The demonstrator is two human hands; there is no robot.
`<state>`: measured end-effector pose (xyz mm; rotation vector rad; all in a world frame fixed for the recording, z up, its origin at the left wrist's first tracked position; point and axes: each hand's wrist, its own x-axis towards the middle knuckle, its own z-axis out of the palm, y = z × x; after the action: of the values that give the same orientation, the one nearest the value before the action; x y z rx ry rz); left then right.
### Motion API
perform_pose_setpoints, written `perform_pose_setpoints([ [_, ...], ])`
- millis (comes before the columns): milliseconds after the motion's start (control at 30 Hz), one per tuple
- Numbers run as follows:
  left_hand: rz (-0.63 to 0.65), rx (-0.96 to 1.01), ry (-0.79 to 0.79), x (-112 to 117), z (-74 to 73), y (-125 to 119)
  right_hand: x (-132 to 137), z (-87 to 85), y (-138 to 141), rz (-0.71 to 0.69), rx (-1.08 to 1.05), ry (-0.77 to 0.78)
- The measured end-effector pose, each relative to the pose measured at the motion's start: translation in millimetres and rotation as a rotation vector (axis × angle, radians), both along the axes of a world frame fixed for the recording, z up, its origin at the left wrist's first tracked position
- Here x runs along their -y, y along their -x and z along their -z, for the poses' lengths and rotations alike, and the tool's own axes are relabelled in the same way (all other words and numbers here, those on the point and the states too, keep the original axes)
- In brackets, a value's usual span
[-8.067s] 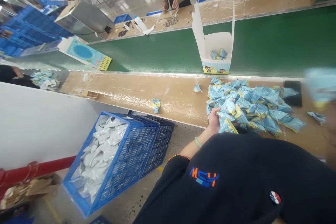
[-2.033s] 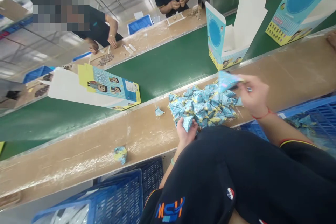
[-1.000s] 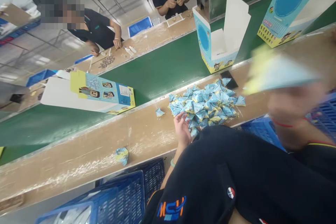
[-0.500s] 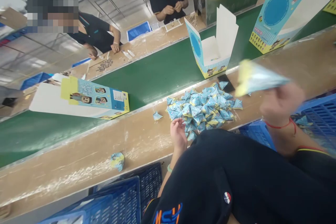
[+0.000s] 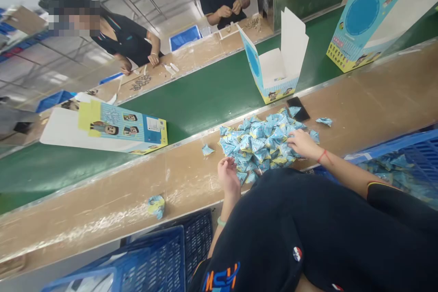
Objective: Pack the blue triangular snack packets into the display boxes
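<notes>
A pile of small blue-and-yellow triangular packets (image 5: 256, 143) lies on the brown worktop in front of me. My right hand (image 5: 303, 143) reaches onto the pile's right side, its fingers apart and their tips touching packets. At the pile's near left edge rests my left hand (image 5: 228, 175), palm up, with loosely bent fingers and nothing visible in it. Single packets lie apart from the heap: one to its left (image 5: 207, 149), one to its right (image 5: 324, 121). Further left sits a crumpled-looking blue-and-yellow packet (image 5: 156, 206).
Beyond the worktop runs a green belt (image 5: 205, 100) carrying printed cartons: an open one (image 5: 278, 89), a tall one (image 5: 362, 18) and one lying over (image 5: 130, 127). A dark flat piece (image 5: 299, 109) touches the pile. Blue crates (image 5: 164, 255) stand below. Two people work opposite.
My right hand has come down and left from its raised position to the pile. The packet it held up no longer shows in it. My left hand has barely moved.
</notes>
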<state>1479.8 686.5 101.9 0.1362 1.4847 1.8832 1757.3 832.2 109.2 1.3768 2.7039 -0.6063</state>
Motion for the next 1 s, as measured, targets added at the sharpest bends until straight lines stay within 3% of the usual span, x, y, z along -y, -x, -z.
perform_pose_setpoints([
  [133, 0.005, 0.017, 0.020, -2, 4.7, -1, -3, 7.1, 18, 0.028, 0.053, 0.011],
  [300, -0.024, 0.023, 0.056, 0, 12.7, 6, -19, -21.7, 12, 0.025, -0.071, -0.066],
  [367, -0.030, 0.021, 0.077, 1, 17.5, 10, -43, -38.6, 12, 0.088, -0.257, -0.083],
  [533, 0.003, 0.005, 0.096, -4, 27.1, 14, -135, -73.4, 40, 0.485, -0.839, -0.011],
  [633, 0.026, -0.018, 0.081, -7, 29.8, 13, -173, -84.0, 54, 0.589, -0.927, 0.035],
  [700, 0.036, -0.043, 0.071, -6, 31.4, 13, -178, -84.8, 51, 0.617, -0.899, 0.023],
  [800, 0.053, -0.093, 0.073, -1, 33.6, 17, -162, -75.5, 21, 0.645, -0.913, 0.012],
  [867, 0.095, -0.130, 0.084, 2, 33.9, 18, -140, -62.9, -17, 0.718, -0.949, -0.056],
  [933, 0.197, -0.166, 0.093, 3, 32.8, 15, -114, -45.9, -70, 0.870, -0.977, -0.252],
  [1000, 0.377, -0.197, 0.094, 3, 30.3, 2, -82, -24.9, -135, 1.123, -0.902, -0.537],
])
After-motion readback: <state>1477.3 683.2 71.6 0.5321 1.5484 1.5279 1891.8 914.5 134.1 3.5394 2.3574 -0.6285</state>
